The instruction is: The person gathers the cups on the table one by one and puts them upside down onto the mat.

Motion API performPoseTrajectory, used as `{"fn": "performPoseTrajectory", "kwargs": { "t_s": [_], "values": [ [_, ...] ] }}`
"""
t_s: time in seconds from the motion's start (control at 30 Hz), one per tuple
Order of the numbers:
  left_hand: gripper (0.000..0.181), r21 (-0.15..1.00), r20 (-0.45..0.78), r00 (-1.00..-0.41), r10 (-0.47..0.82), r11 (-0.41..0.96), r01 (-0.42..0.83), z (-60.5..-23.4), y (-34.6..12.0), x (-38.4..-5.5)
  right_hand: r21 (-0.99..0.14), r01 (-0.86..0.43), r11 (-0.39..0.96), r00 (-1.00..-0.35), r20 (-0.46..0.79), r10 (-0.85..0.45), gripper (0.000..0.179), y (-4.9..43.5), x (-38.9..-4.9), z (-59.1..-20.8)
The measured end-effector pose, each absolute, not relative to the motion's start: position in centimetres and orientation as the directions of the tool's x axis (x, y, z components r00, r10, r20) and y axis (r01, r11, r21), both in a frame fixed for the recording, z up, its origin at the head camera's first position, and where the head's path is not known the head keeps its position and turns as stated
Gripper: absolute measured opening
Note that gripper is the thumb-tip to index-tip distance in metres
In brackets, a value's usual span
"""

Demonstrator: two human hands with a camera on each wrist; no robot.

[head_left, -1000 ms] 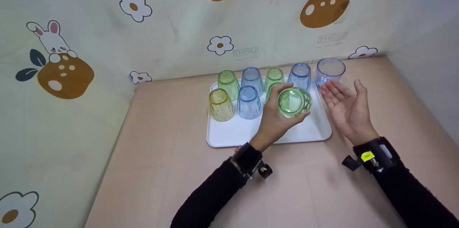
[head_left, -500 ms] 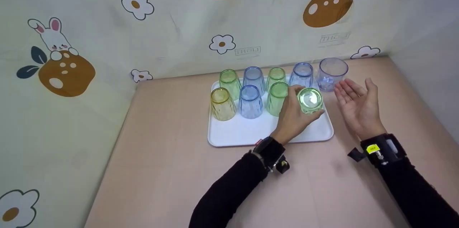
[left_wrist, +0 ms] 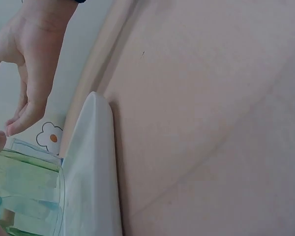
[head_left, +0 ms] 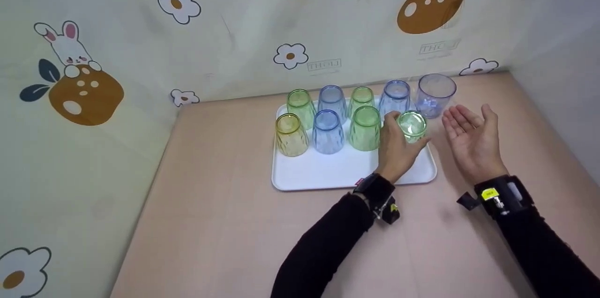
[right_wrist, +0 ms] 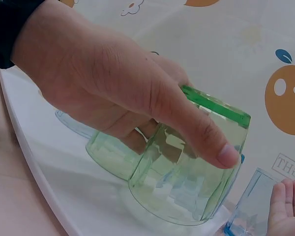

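My left hand (head_left: 397, 150) grips an upturned green glass (head_left: 412, 125) at the right front of a white tray (head_left: 318, 174). In the right wrist view the thumb lies along the side of this glass (right_wrist: 187, 182), its rim down close over the tray. Another upturned green glass (head_left: 365, 129) stands just left of that hand. My right hand (head_left: 476, 148) is held palm up with fingers extended, right of the tray and holding nothing. Near its fingertips an upright clear bluish glass (head_left: 436, 94) stands at the tray's back right corner.
Upturned on the tray are a yellow glass (head_left: 291, 135), a front blue glass (head_left: 328, 132), and several green and blue ones in the back row, such as a green glass (head_left: 300, 106). Behind the table (head_left: 211, 232) hangs a patterned curtain (head_left: 225, 31).
My left hand has carried the green glass rightward and lowered it toward the tray, uncovering the green glass behind. My right hand has shifted slightly right, still palm up.
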State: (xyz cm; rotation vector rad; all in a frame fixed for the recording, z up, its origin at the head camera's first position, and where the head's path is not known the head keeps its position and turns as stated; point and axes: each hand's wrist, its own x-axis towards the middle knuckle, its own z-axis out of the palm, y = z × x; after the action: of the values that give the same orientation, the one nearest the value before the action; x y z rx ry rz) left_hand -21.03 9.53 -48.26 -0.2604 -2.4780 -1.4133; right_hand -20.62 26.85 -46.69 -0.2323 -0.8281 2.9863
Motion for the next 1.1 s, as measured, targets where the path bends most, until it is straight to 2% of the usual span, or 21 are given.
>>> {"fn": "performPoseTrajectory", "kwargs": {
  "t_s": [0.3, 0.47, 0.87, 1.1],
  "values": [
    [0.078, 0.788, 0.341, -0.94, -0.024, 0.552, 0.272, -49.3, 11.2, -21.4, -0.499, 0.01, -0.867, -0.987, -0.143, 0.071, 0.074, 26.9, -20.8, -46.7],
    [0.079, 0.762, 0.367, -0.929, -0.039, 0.585, 0.276, -49.7, 11.6, -21.4, -0.485, 0.012, -0.875, -0.987, -0.148, 0.069, 0.066, 26.8, -20.9, -46.9],
    [0.098, 0.782, 0.348, -0.936, -0.057, 0.568, 0.257, -50.4, 11.5, -21.1, -0.497, 0.025, -0.868, -0.987, -0.151, 0.058, 0.068, 26.6, -20.8, -47.1],
    [0.104, 0.755, 0.397, -0.917, -0.036, 0.581, 0.304, -50.5, 11.6, -20.5, -0.486, 0.03, -0.873, -0.986, -0.155, 0.052, 0.065, 26.6, -20.7, -47.0]
  ]
}}
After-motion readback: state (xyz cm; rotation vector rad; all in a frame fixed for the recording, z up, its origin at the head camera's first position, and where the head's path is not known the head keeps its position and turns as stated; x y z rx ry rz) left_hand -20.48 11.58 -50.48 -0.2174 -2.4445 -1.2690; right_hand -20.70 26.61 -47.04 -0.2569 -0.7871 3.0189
